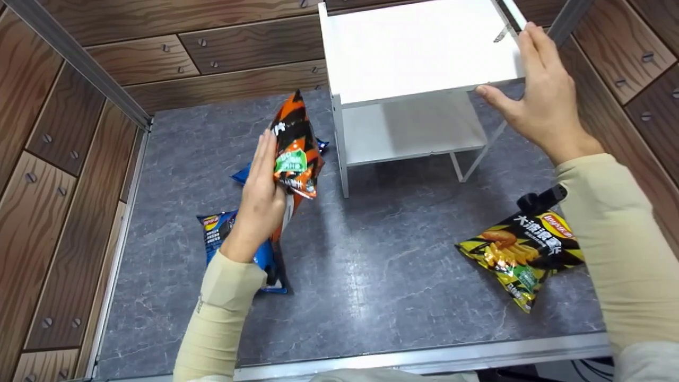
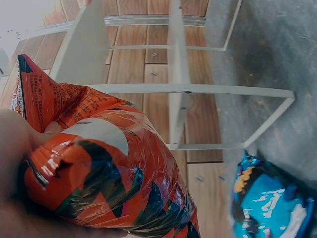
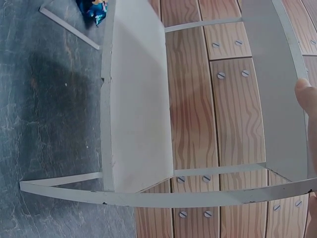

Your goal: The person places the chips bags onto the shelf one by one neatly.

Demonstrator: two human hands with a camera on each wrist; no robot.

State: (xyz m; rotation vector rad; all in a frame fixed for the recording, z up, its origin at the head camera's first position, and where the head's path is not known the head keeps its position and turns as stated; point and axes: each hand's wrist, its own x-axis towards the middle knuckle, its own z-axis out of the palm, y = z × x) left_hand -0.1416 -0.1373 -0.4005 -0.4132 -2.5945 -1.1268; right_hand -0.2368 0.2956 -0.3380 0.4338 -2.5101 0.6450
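In the head view my left hand (image 1: 259,204) holds an orange-and-black chip bag (image 1: 294,151) up off the floor, left of a white two-tier shelf (image 1: 414,53). The left wrist view shows the same chip bag (image 2: 153,168) close up, with the thumb pressed on it and most fingers hidden. My right hand (image 1: 549,101) grips the shelf's upper front right corner, thumb at the front edge and fingers along the side rail. From the right wrist, the thumb (image 3: 303,91) shows beside the top board's edge, while the other fingers are mostly out of frame.
A yellow-and-black chip bag (image 1: 522,254) lies on the grey floor (image 1: 371,297), partly behind the right forearm. Left of the shelf lie a blue chip bag (image 1: 215,233), partly covered by the left arm, and another blue bag (image 1: 241,174) behind the left hand. Wood-patterned walls (image 1: 254,48) surround the floor.
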